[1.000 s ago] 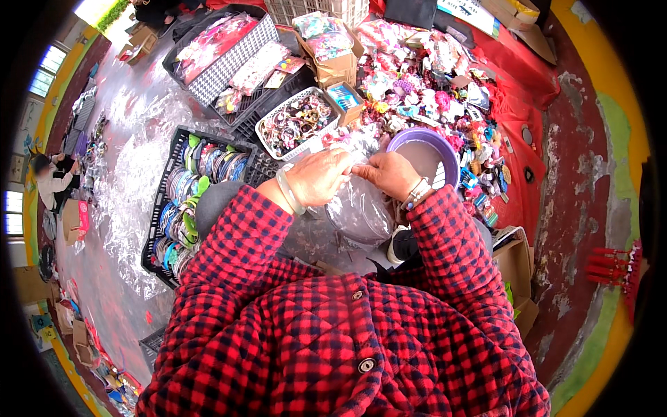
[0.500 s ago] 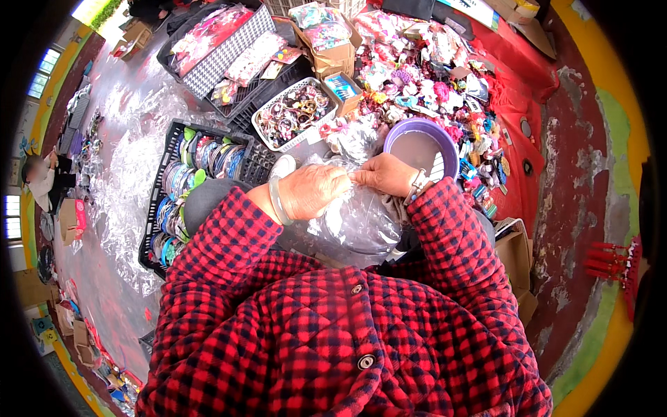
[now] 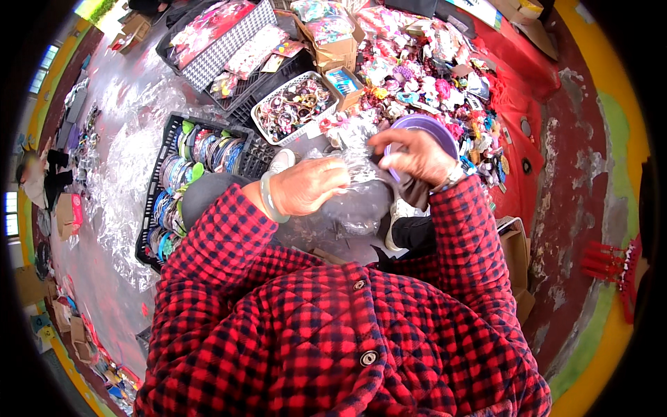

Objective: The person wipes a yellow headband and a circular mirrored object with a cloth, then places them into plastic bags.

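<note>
A clear, crinkled plastic bag (image 3: 358,206) is apparently pinched by the curled left hand (image 3: 309,187), beside which it is seen. The right hand (image 3: 422,160) is held apart, fingers parted, before the round purple plastic tub (image 3: 449,136). Whether the bag is filled or closed cannot be told.

jacket (image 3: 326,326): red-black check | plastic (image 3: 358,203): clear | basin (image 3: 445,135): purple | cloth (image 3: 531,78): red
</note>
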The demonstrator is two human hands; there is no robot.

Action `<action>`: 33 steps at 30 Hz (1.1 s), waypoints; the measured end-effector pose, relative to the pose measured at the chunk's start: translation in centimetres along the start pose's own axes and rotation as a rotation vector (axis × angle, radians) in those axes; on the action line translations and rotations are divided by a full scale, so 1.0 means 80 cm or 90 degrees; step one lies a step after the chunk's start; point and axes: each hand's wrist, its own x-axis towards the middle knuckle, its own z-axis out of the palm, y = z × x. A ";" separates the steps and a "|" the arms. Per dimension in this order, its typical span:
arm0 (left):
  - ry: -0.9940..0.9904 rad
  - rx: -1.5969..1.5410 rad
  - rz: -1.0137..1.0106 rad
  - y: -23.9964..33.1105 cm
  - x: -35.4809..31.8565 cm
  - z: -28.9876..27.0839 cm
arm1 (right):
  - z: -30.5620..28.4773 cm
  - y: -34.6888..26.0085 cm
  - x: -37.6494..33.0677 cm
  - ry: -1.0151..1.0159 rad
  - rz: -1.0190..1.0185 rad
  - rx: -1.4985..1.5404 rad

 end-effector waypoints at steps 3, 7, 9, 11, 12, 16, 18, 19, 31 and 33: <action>-0.028 0.022 -0.029 0.001 0.009 -0.005 | 0.021 -0.009 0.009 -0.090 -0.002 -0.191; 0.064 0.018 -0.010 -0.011 0.014 -0.002 | 0.019 0.002 0.014 -0.136 0.161 -0.099; 0.114 0.004 -0.013 -0.024 0.013 0.003 | 0.021 -0.001 0.014 -0.100 0.155 -0.127; 0.128 0.007 -0.044 -0.035 0.016 0.004 | 0.019 -0.003 0.016 -0.065 0.164 -0.194; 0.204 0.018 -0.071 -0.032 0.017 0.006 | 0.018 0.004 0.016 -0.023 0.171 -0.115; 0.434 0.101 -0.157 -0.020 0.036 0.009 | 0.017 0.029 0.019 0.083 0.167 0.010; 0.388 0.120 -0.237 -0.029 0.024 0.006 | 0.023 0.016 0.017 0.120 0.133 -0.020; 0.358 0.021 -0.234 -0.028 0.026 0.010 | 0.024 0.023 0.020 0.138 0.129 -0.064; 0.215 -0.598 -0.525 -0.043 0.023 0.031 | 0.042 -0.021 0.021 0.203 0.155 -0.401; 0.212 -0.645 -0.570 -0.042 0.026 0.026 | 0.045 -0.013 0.022 0.223 0.090 -0.476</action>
